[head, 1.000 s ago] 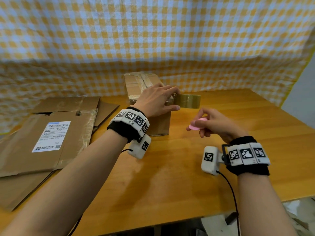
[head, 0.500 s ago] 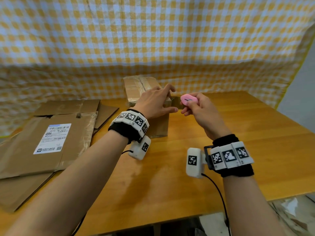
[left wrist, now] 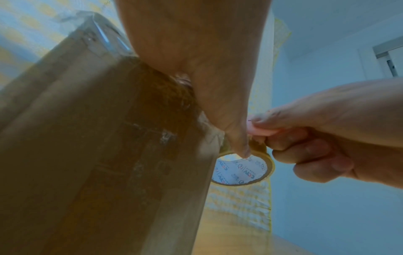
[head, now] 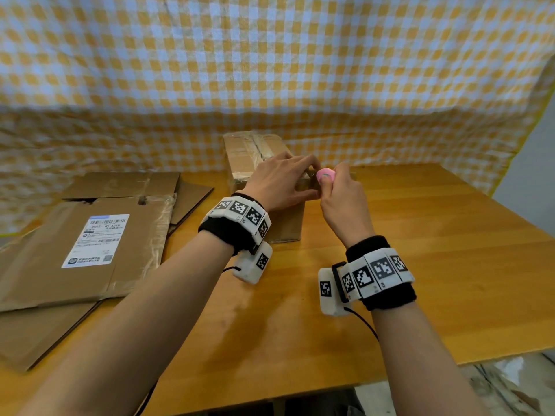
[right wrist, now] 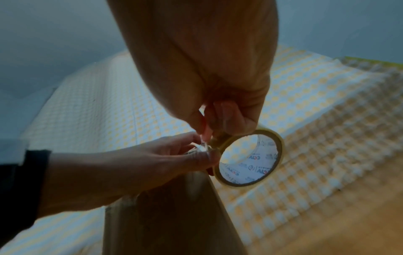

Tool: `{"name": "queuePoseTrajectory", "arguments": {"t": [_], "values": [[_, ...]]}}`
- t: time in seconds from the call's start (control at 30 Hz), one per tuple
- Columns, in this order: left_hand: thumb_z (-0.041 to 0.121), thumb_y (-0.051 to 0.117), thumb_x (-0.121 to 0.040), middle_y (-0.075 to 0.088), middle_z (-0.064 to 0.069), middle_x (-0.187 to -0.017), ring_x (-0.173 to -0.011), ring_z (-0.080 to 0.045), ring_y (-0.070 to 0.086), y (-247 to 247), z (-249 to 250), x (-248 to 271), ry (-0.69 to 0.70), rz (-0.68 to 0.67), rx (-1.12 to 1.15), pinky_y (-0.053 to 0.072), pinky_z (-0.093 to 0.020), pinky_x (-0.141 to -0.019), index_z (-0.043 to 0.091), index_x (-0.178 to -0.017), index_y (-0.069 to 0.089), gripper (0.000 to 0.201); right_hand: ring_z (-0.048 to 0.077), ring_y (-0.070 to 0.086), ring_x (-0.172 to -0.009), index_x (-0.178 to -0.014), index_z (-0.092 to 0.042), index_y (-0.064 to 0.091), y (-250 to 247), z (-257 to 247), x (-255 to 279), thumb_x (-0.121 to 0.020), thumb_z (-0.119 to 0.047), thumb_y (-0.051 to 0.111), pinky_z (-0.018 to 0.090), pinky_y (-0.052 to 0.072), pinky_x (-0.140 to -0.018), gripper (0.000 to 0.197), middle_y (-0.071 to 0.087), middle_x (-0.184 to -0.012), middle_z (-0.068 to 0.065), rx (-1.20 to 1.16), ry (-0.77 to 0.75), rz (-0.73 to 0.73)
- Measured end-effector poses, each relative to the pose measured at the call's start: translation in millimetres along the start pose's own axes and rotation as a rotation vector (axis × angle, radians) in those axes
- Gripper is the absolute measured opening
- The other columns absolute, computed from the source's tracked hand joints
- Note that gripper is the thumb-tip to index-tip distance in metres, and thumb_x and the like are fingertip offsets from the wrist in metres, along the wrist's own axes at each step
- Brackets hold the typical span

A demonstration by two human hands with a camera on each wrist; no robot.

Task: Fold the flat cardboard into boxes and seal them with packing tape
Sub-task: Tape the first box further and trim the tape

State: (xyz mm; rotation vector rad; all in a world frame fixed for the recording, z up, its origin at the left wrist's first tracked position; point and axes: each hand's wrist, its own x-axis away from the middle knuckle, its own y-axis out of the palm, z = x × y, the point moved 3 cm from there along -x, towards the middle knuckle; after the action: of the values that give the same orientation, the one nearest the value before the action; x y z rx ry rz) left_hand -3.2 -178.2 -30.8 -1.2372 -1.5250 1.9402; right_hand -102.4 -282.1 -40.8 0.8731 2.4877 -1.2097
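A folded cardboard box with tape along its top seam stands at the back middle of the table. My left hand rests on the box's right top edge and pinches the tape roll there, thumb at the core's rim. The same tape roll hangs just off the box's corner; in the head view it is almost hidden behind my hands. My right hand grips a small pink cutter and holds it against the tape beside my left fingertips. A shiny bit of tape shows between both hands.
Flat cardboard sheets, one with a white shipping label, are stacked on the left of the wooden table. A yellow checked cloth hangs behind. The table's front edge runs near my forearms.
My right hand rose and moved left with the pink cutter until it met my left fingertips at the box's edge. The tape roll is now mostly covered. My left hand stayed on the box.
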Motion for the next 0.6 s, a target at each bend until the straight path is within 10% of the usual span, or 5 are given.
{"name": "queuePoseTrajectory", "arguments": {"t": [0.43,0.6], "values": [[0.061,0.050,-0.092,0.061,0.009,-0.130,-0.117,-0.021,0.052,-0.5,1.9,0.0,0.034,0.029,-0.046,0.040,-0.033,-0.077,0.032,-0.128,0.049,0.046,0.026,0.046,-0.077,-0.119,-0.006,0.047,2.0,-2.8,-2.3,-0.108,-0.029,0.038,0.034,0.030,-0.063,0.028,0.052,-0.088,0.006,0.151,-0.009,-0.057],[0.067,0.052,-0.089,0.058,0.006,-0.135,-0.120,-0.021,0.049,-0.4,1.5,-0.5,0.029,-0.005,-0.061,0.041,-0.034,-0.080,0.033,-0.134,0.046,0.057,0.024,0.049,-0.073,-0.092,-0.012,0.055,-20.1,17.0,-2.3,-0.101,-0.028,0.048,0.033,0.037,-0.057,0.019,0.053,-0.082,0.005,-0.090,0.124,-0.179]]}}
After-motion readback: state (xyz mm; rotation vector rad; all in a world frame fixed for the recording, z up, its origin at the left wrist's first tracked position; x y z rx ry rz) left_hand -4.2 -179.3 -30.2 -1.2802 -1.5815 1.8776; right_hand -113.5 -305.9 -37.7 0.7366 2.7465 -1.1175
